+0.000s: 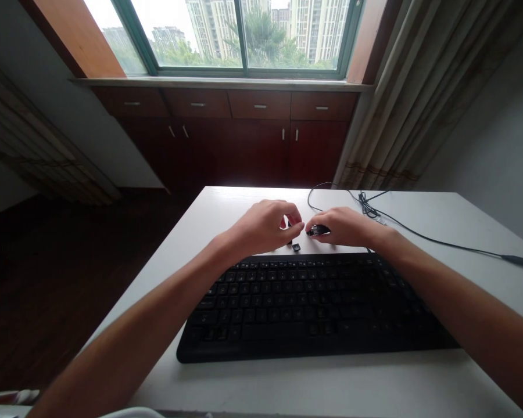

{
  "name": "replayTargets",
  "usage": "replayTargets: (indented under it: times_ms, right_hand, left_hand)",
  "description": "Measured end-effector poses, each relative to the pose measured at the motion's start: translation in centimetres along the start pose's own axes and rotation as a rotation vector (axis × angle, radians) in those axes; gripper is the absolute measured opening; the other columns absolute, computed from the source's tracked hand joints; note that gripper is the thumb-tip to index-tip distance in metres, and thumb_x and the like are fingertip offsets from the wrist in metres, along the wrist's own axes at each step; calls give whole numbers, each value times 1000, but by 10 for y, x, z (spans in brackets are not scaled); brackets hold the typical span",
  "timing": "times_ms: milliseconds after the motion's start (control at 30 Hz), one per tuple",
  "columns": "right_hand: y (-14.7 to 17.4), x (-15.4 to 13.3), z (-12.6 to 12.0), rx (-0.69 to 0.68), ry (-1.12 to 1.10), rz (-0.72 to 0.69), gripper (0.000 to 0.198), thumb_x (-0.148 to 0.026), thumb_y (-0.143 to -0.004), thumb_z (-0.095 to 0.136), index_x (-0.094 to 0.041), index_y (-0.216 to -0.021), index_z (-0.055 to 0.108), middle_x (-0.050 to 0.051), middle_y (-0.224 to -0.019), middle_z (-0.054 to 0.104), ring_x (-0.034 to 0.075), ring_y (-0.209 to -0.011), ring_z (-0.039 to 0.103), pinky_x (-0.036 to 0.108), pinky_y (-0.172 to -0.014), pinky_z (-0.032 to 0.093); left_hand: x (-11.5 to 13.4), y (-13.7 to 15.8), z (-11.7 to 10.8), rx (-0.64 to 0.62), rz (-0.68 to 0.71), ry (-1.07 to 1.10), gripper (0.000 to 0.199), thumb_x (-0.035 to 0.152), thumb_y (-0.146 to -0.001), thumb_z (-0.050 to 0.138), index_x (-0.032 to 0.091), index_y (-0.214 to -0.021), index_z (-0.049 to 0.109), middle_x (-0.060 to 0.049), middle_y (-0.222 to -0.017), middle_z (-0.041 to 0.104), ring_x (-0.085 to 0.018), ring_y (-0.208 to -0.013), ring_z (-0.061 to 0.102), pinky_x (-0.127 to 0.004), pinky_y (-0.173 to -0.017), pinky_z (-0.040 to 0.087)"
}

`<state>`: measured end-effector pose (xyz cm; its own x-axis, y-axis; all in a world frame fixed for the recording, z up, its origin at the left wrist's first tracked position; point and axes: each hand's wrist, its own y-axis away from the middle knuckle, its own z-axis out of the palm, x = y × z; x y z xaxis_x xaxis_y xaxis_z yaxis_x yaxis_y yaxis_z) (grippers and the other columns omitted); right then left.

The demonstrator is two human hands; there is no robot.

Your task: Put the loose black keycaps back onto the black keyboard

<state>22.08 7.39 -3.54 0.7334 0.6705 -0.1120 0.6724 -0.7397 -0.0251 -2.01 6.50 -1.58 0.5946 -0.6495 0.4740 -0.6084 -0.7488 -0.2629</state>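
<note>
Forearms reach from the near edge over a black keyboard (314, 305) to two hands working at its far side.

Left hand (265, 226) is curled, thumb and forefinger pinched together, apparently on a tiny dark part that is too small to identify; right hand (346, 227) is clamped on a small black glossy object (317, 230), its tip pointing left toward the other hand; a loose black keycap-like piece (296, 247) lies on the white table (440, 383) just near of both hands, touching neither. Judged step: fitting or separating small parts held fingertip to fingertip; the next move calls for fine alignment and light pressure. Keyboard is matte plastic, flat and rectangular; table is smooth and pale; a thin black cable (440, 241) trails right across it, rubbery and loosely bundled at the far edge.
</note>
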Motion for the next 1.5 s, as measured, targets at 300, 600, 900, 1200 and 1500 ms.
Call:
replayTargets:
  times_ms: [300,600,900,1200,1500]
  right_hand:
    - [1,-8,2,23,35,8,25,-31,-91,64,-25,-111,77,4,-98,81,23,-82,72,31,-69,42]
    - [8,-6,-6,144,-15,58,29,-28,-94,62,-25,-120,73,6,-106,78,23,-89,70,31,-77,45]
    - [2,-7,-3,67,0,90,25,-29,-96,62,-24,-116,77,7,-108,74,22,-86,67,31,-72,42]
    - [-8,-6,-9,-59,-24,86,37,-45,-88,74,-22,-117,78,9,-106,74,24,-88,69,31,-73,47]
    - [-14,-8,-5,-76,-35,127,20,-33,-89,70,-24,-104,80,8,-97,76,25,-86,69,32,-69,44]
  left_hand:
    - [-2,-2,3,-44,-18,-52,21,38,-91,63,22,-92,76,-2,-90,75,-19,-80,69,-27,-66,46]
    - [-3,-1,2,-32,5,-71,24,40,-92,62,21,-93,77,-4,-92,76,-20,-81,70,-27,-65,48]
    - [-2,0,2,-41,3,-85,23,40,-92,62,21,-93,76,-4,-94,76,-20,-83,70,-28,-67,48]
    - [-3,0,2,-37,16,-77,25,41,-93,62,21,-93,77,-4,-92,76,-20,-82,70,-28,-66,47]
    - [-2,0,4,-53,12,-107,23,40,-92,63,21,-93,77,-4,-91,76,-21,-81,70,-28,-66,47]
